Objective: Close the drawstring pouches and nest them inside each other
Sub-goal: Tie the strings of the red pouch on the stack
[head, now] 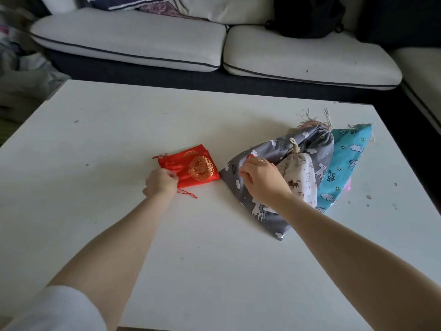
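The left hand (161, 182) pinches the red pouch (191, 169), flat on the counter (119, 130), while the right hand (260, 180) pinches something red over the grey pouch (267, 187); satin probably slips, so grip cords.

Both bare forearms reach forward; the left hand (160, 182) is curled tight, the right hand (260, 178) has bent, pinching fingers.

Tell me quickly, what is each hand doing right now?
Left hand: fingers curled, gripping the red pouch.
Right hand: fingers curled over the grey pouch; what it holds cannot be told.
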